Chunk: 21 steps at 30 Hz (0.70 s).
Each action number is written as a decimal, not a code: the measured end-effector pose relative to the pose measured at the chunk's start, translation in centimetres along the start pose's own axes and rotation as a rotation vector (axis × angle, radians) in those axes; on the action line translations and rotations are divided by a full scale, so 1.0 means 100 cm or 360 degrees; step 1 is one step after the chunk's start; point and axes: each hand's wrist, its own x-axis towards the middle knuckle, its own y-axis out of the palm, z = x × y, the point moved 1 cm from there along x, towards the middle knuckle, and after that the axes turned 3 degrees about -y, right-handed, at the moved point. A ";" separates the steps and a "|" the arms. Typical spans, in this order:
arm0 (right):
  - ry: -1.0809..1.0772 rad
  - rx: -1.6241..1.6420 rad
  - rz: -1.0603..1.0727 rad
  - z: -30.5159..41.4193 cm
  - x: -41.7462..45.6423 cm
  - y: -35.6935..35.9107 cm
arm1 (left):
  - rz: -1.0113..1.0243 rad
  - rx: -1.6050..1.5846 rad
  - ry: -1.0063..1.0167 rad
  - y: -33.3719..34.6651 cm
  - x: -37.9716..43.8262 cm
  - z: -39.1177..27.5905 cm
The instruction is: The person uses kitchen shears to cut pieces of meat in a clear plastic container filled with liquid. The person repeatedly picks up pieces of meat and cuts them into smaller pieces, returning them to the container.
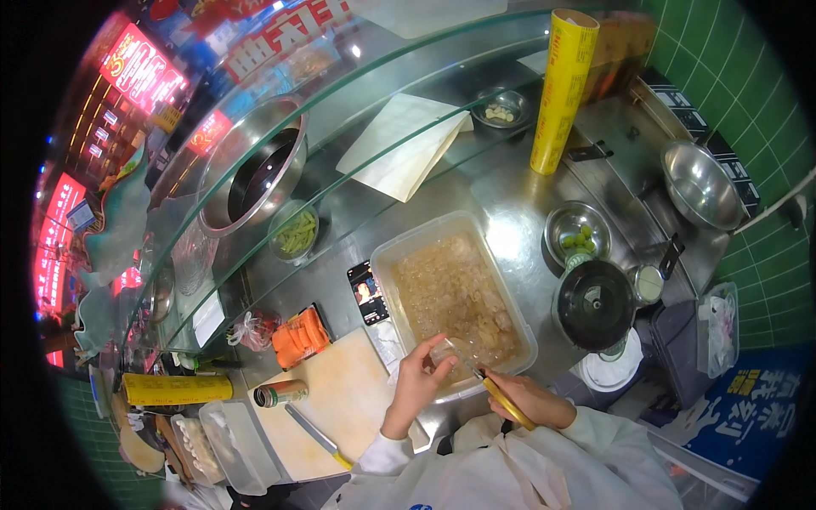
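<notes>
A large translucent plastic tub [376, 255] stands before me, filled with pale brownish, jelly-like food pieces in liquid [452, 293]. Over its near edge my left hand [421, 376] pinches a small translucent piece [444, 350] between thumb and fingers. My right hand [526, 398] is closed around yellow-handled scissors [508, 403], whose blades point up and left towards that piece. Whether the blades touch it cannot be told. A phone [368, 293] with a lit screen lies against the tub's left side.
Left are a cutting board [344, 408] with a yellow-handled knife [317, 437] and a can [280, 393], and orange-red food on a tray [299, 338]. Right stand a dark-lidded pot [595, 305] and a metal bowl of green fruit [578, 234]. Glass shelving [357, 166] crosses behind; a yellow roll [564, 92] stands upright.
</notes>
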 end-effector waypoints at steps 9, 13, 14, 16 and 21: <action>-0.0081 0.0025 -0.0133 -0.004 0.001 0.007 | -0.0238 0.0225 0.0286 0.000 -0.006 -0.003; -0.0078 -0.0017 -0.0139 -0.003 0.002 0.008 | -0.0234 0.0209 0.0415 0.002 -0.006 -0.006; -0.0038 0.0006 -0.0078 -0.001 0.002 0.006 | -0.0223 0.0196 0.0409 0.001 -0.006 -0.004; 0.0043 0.0052 0.0052 0.003 0.002 0.003 | -0.0192 0.0183 0.0369 -0.001 -0.006 0.000; -0.0019 -0.0118 -0.0088 -0.012 0.003 0.019 | -0.0128 0.0222 0.0380 -0.003 -0.004 -0.001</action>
